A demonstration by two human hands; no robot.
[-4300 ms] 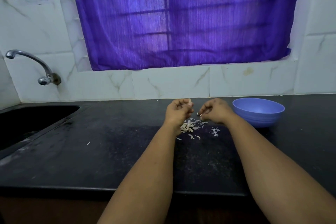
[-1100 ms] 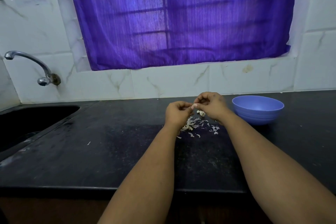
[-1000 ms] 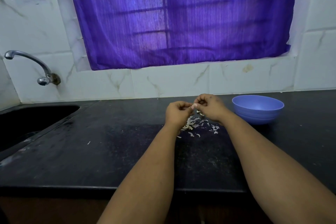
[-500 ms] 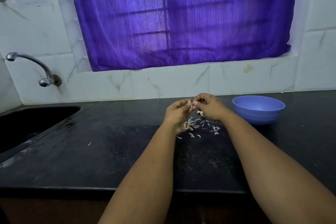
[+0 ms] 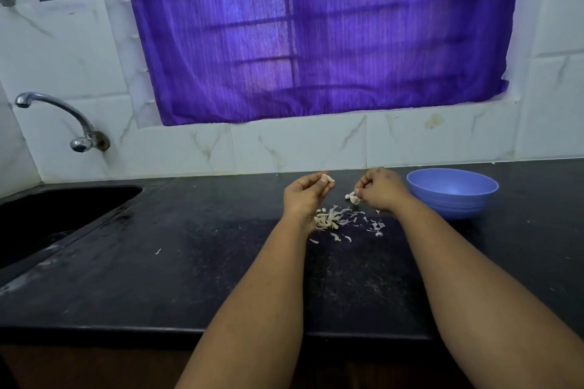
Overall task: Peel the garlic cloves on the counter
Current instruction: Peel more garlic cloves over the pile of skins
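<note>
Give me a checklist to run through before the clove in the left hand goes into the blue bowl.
1. Left hand has the garlic clove pinched at its fingertips: ok.
2. Clove fully peeled: cannot tell, too small.
3. Right hand free of waste: not ok, it holds a piece of peel.
4. Blue bowl upright and open, beside the right hand: ok.
5. Peel pile on the counter, outside the bowl: ok.

Both forearms stretched forward, left hand [image 5: 306, 194] raised with fingers curled and thumb pinching, right hand [image 5: 380, 191] apart, knuckles up, fingertips pinched downward.
</note>
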